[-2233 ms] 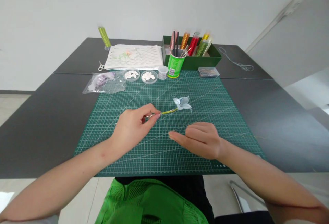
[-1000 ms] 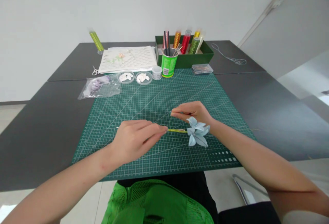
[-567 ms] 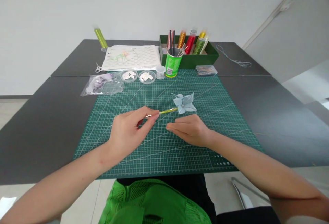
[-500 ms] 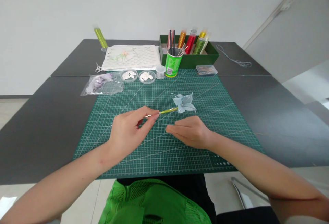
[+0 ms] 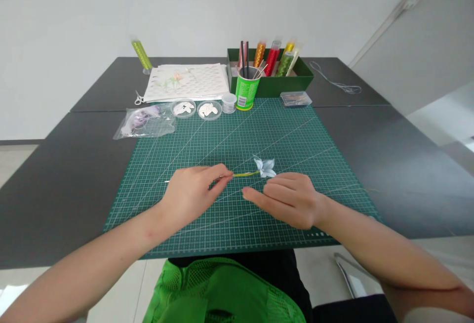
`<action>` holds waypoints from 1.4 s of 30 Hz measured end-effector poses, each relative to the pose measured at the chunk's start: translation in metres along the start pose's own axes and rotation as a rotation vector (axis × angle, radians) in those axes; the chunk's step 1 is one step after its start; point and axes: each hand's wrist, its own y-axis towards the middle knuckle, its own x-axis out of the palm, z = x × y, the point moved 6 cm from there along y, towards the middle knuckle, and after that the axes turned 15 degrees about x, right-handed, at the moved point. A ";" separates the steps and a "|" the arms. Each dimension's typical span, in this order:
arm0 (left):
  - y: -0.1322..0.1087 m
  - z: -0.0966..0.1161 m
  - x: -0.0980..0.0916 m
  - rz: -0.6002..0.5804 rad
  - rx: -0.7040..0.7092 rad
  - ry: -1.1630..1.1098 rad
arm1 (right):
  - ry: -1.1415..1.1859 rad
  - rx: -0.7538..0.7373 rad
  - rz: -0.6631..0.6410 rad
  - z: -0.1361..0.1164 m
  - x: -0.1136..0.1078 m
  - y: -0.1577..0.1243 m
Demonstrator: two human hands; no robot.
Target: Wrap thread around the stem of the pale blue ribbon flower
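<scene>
My left hand [image 5: 198, 184] pinches the stem of an artificial flower between thumb and fingertips. The flower [image 5: 265, 167] has pale blue petals and points right, and its stem [image 5: 245, 174] is wrapped in yellow-green near the bloom. A thin bare wire end [image 5: 167, 181] sticks out left, behind the left hand. Just right of and below the bloom, my right hand [image 5: 291, 199] is closed with fingers curled and one digit stretched left under the stem. What it holds, if anything, is hidden. Both hands are above the green cutting mat [image 5: 237, 140].
Behind the mat stand a green can [image 5: 246, 93] of tools and a dark green box [image 5: 289, 86] with thread spools. Two dishes of white pieces [image 5: 209, 110], a plastic bag [image 5: 146, 123], small scissors [image 5: 138, 98], white sheets [image 5: 188, 83] and a clear case [image 5: 296, 99] lie nearby.
The flower and both hands have come lower and nearer to me. My right hand has shifted right, and its stretched digit now stands farther apart from the curled fingers.
</scene>
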 end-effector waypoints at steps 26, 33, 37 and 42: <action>-0.003 0.033 -0.003 0.043 0.486 0.032 | 0.535 0.627 -0.312 0.075 0.039 -0.007; -0.004 0.022 -0.021 0.276 0.326 0.022 | 0.651 0.783 -0.500 0.073 0.070 -0.027; -0.003 0.011 -0.026 0.323 0.153 0.055 | 0.513 0.685 -0.486 0.061 0.069 -0.028; -0.002 0.004 -0.026 0.313 0.015 0.074 | 0.396 0.368 -0.321 0.036 0.052 -0.017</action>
